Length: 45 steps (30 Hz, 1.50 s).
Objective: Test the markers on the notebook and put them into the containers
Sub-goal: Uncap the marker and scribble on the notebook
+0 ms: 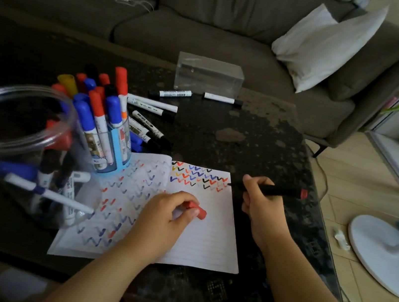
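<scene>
An open lined notebook (207, 241) lies on the dark table, with rows of coloured check marks at the top of its right page. My right hand (260, 207) grips a black marker with a red end (281, 190), its tip touching the page's right edge by the marks. My left hand (170, 214) rests on the notebook, fingers closed on a red cap (197, 209). A blue pen cup (110, 163) packed with upright markers stands at the notebook's top left. A large clear jar (0, 145) with several markers inside sits at the left.
Several loose white markers with black caps (151, 106) lie behind the notebook. A clear rectangular box (209, 75) stands at the table's far edge. Beyond are a grey sofa and a white pillow (324, 48). A white fan base (385, 256) stands on the floor at the right.
</scene>
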### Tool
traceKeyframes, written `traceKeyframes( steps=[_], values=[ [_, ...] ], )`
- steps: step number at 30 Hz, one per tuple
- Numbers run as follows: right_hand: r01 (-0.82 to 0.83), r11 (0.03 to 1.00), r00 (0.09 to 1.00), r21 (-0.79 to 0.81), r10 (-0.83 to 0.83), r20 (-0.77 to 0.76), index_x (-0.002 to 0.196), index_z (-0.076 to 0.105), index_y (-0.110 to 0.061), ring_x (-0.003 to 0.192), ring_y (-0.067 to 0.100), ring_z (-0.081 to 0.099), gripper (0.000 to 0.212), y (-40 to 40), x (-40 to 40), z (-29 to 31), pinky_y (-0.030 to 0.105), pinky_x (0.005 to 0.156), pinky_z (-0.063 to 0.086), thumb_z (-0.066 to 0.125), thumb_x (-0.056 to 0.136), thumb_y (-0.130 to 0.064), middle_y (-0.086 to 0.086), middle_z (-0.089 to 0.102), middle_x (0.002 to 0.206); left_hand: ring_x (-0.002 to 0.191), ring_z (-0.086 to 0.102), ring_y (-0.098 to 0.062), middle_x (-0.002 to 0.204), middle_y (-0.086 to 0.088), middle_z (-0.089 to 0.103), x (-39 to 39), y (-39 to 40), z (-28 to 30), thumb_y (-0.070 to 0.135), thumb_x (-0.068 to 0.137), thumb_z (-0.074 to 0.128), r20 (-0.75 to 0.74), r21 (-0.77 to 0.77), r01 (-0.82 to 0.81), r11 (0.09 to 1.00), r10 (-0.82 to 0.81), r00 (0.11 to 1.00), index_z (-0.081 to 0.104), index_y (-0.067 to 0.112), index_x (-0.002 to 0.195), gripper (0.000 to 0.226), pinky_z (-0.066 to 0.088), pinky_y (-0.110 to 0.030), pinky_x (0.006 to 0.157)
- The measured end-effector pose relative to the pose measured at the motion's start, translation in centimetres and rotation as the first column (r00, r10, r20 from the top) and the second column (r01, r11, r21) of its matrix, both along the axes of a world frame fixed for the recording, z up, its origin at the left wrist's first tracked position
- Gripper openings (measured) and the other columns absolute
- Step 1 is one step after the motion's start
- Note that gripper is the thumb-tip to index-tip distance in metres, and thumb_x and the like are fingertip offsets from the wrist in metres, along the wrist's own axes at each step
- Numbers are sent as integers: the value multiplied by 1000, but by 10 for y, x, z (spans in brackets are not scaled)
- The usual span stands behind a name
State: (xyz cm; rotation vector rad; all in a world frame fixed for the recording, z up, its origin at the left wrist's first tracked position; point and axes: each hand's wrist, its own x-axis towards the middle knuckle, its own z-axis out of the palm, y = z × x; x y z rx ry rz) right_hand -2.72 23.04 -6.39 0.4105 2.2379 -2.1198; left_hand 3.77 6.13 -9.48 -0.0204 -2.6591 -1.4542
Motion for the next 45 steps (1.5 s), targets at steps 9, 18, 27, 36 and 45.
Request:
traceKeyframes(
  steps=[9, 18, 27, 36, 45],
  values=[
    [-236, 968, 954, -88, 213, -211, 80, 51, -3, 48, 11, 38, 20, -13, 83, 54, 23, 47, 30, 43, 98, -10, -1, 48, 48, 86, 66, -12, 81, 4, 71, 42, -4, 50, 24, 90, 58, 315, 698, -327, 638, 137, 939, 68, 20, 93, 11, 49, -27, 84],
    [-341, 938, 907, -64, 311, -283, 82, 47, 1, 46, 5, 44, 17, -30, 133, 80, 17, 46, 35, 49, 95, -10, -4, 47, 49, 82, 67, -16, 78, -1, 72, 100, -11, 80, 13, 88, 58, 212, 766, -227, 601, 98, 972, 74, 19, 80, 18, 49, -33, 88],
    [-304, 950, 911, -67, 269, -313, 69, 53, -5, 45, 12, 33, 26, -43, 156, 92, 22, 45, 28, 60, 88, -21, 1, 42, 46, 68, 60, -2, 68, 13, 63, 134, -26, 111, 33, 93, 49, 12, 115, 87, 990, -89, 996, 59, 31, 83, 14, 48, -16, 69],
    [-327, 898, 933, -294, 259, -248, 64, 45, -13, 42, 8, 26, 30, -69, 160, 95, 20, 43, 27, 54, 93, -14, -4, 31, 46, 74, 59, -8, 74, 6, 61, 142, -33, 125, 36, 91, 51, -124, -35, -12, 999, 8, 992, 61, 30, 90, 12, 52, -27, 69],
    [-276, 837, 944, 473, 329, -32, 86, 65, -17, 57, 5, 47, 25, -70, 155, 84, 20, 60, 42, 59, 89, -42, -4, 57, 66, 72, 56, -5, 78, 8, 60, 136, -66, 126, 33, 91, 56, -190, -311, -194, 930, 139, 972, 61, 22, 90, 12, 42, -15, 62]
  ],
)
